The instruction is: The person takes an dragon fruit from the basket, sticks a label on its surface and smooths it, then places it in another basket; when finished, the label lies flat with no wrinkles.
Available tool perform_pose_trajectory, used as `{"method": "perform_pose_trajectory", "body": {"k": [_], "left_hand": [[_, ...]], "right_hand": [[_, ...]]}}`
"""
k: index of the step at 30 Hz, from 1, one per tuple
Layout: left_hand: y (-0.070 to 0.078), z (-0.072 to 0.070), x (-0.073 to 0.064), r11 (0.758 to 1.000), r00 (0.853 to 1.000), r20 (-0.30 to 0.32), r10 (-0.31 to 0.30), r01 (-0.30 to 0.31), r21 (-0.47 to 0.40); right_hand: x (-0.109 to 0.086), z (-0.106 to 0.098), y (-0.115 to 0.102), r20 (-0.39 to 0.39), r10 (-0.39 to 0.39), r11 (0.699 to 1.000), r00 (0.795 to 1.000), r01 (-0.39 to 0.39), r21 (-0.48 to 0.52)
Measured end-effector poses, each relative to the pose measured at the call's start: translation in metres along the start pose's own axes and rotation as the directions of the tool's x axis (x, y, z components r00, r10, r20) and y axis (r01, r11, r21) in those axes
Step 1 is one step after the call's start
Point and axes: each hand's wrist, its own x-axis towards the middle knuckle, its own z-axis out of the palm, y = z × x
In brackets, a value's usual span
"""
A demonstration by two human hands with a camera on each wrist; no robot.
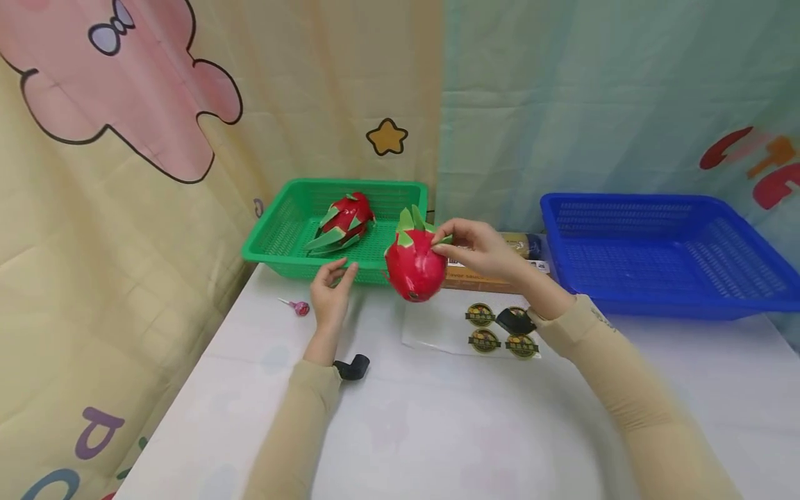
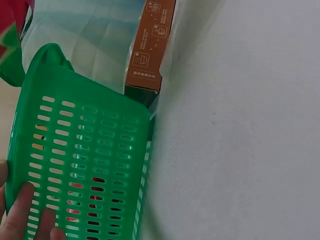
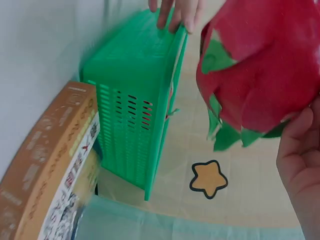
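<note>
Beige sleeves (image 1: 650, 410) nearest, over white desk (image 1: 450, 430). Right hand (image 1: 480, 248) pinches dragon fruit (image 1: 414, 269) near its leaves (image 1: 406, 221), in air by front right corner of green basket (image 1: 359, 183). Left hand (image 1: 330, 297), loosely spread, touches basket's front edge; second fruit (image 1: 350, 217) inside.

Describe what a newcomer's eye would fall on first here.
Probably the red dragon fruit, held up in the fingers of the right hand near the head view's middle. Next might come a second dragon fruit lying in the green basket at left, then the blue basket at right.
</note>
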Motion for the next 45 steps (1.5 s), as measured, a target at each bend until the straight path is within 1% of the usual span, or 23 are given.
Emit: {"method": "perform_pose_trajectory", "body": {"k": [5, 7, 11, 14, 16, 18, 19, 20, 21, 22, 24, 26, 27, 28, 29, 30, 31, 32, 34, 36, 39, 42, 45], "left_hand": [[0.019, -0.003, 0.001, 0.998, 0.998, 0.012, 0.055, -0.055, 0.038], [0.021, -0.003, 0.003, 0.997, 0.998, 0.021, 0.056, -0.057, 0.045], [0.025, -0.006, 0.001, 0.998, 0.999, 0.035, 0.032, -0.034, 0.053], [0.029, -0.007, -0.005, 0.997, 0.997, 0.058, 0.053, -0.056, 0.048], [0.029, -0.006, -0.009, 0.994, 0.989, 0.107, 0.098, -0.102, 0.029], [0.026, -0.005, -0.014, 0.984, 0.961, 0.214, 0.177, -0.181, -0.001], [0.024, -0.005, -0.017, 0.975, 0.931, 0.297, 0.214, -0.221, -0.009], [0.023, -0.004, -0.022, 0.966, 0.886, 0.395, 0.243, -0.257, -0.017], [0.022, -0.003, -0.027, 0.959, 0.824, 0.503, 0.260, -0.282, -0.033], [0.020, -0.002, -0.033, 0.952, 0.746, 0.610, 0.268, -0.304, -0.046], [0.024, 0.002, -0.049, 0.940, 0.549, 0.799, 0.244, -0.338, -0.055], [0.026, 0.008, -0.067, 0.936, 0.353, 0.916, 0.190, -0.346, -0.061], [0.027, 0.011, -0.076, 0.933, 0.270, 0.948, 0.169, -0.353, -0.066], [0.027, 0.015, -0.083, 0.923, 0.207, 0.966, 0.157, -0.378, -0.069], [0.027, 0.018, -0.091, 0.910, 0.162, 0.974, 0.155, -0.408, -0.077], [0.026, 0.021, -0.097, 0.900, 0.139, 0.978, 0.153, -0.429, -0.080], [0.026, 0.023, -0.102, 0.890, 0.133, 0.978, 0.159, -0.448, -0.083], [0.026, 0.023, -0.107, 0.880, 0.142, 0.977, 0.161, -0.470, -0.077], [0.026, 0.022, -0.116, 0.859, 0.190, 0.968, 0.167, -0.510, -0.048], [0.027, 0.017, -0.123, 0.861, 0.241, 0.959, 0.151, -0.508, -0.008], [0.028, 0.010, -0.133, 0.857, 0.297, 0.945, 0.134, -0.514, 0.041], [0.029, 0.005, -0.140, 0.845, 0.338, 0.931, 0.138, -0.530, 0.067], [0.029, 0.003, -0.145, 0.831, 0.360, 0.921, 0.145, -0.550, 0.085]], "right_hand": [[-0.037, -0.006, -0.002, 0.191, -0.084, 0.996, 0.978, 0.077, 0.044], [-0.051, -0.005, 0.001, 0.274, -0.138, 0.990, 0.952, 0.132, 0.043], [-0.078, 0.007, 0.005, 0.403, -0.167, 0.984, 0.900, 0.175, 0.018], [-0.094, 0.016, 0.007, 0.467, -0.163, 0.985, 0.869, 0.172, 0.023], [-0.102, 0.020, 0.008, 0.494, -0.166, 0.984, 0.853, 0.173, 0.033], [-0.108, 0.023, 0.010, 0.518, -0.154, 0.987, 0.841, 0.150, 0.050], [-0.110, 0.024, 0.012, 0.532, -0.164, 0.986, 0.831, 0.158, 0.056], [-0.113, 0.025, 0.013, 0.545, -0.170, 0.985, 0.821, 0.162, 0.062], [-0.114, 0.025, 0.015, 0.555, -0.170, 0.985, 0.814, 0.158, 0.069], [-0.116, 0.025, 0.016, 0.562, -0.175, 0.984, 0.808, 0.163, 0.072], [-0.119, 0.024, 0.019, 0.568, -0.185, 0.982, 0.802, 0.172, 0.076], [-0.123, 0.022, 0.022, 0.561, -0.184, 0.983, 0.807, 0.168, 0.081], [-0.124, 0.020, 0.023, 0.548, -0.173, 0.985, 0.818, 0.153, 0.083], [-0.126, 0.019, 0.025, 0.534, -0.174, 0.985, 0.828, 0.155, 0.080], [-0.128, 0.017, 0.026, 0.520, -0.166, 0.986, 0.838, 0.145, 0.082], [-0.130, 0.016, 0.027, 0.506, -0.147, 0.989, 0.850, 0.125, 0.078], [-0.133, 0.015, 0.028, 0.489, -0.131, 0.991, 0.862, 0.111, 0.071], [-0.136, 0.014, 0.028, 0.473, -0.113, 0.994, 0.874, 0.097, 0.059], [-0.144, 0.013, 0.028, 0.445, -0.059, 0.998, 0.893, 0.049, 0.034], [-0.153, 0.012, 0.027, 0.421, 0.013, 1.000, 0.907, -0.021, 0.013], [-0.168, 0.013, 0.026, 0.397, 0.112, 0.991, 0.911, -0.129, 0.017], [-0.182, 0.016, 0.025, 0.383, 0.174, 0.977, 0.907, -0.208, 0.048], [-0.191, 0.021, 0.025, 0.359, 0.167, 0.971, 0.918, -0.216, 0.101]]}}
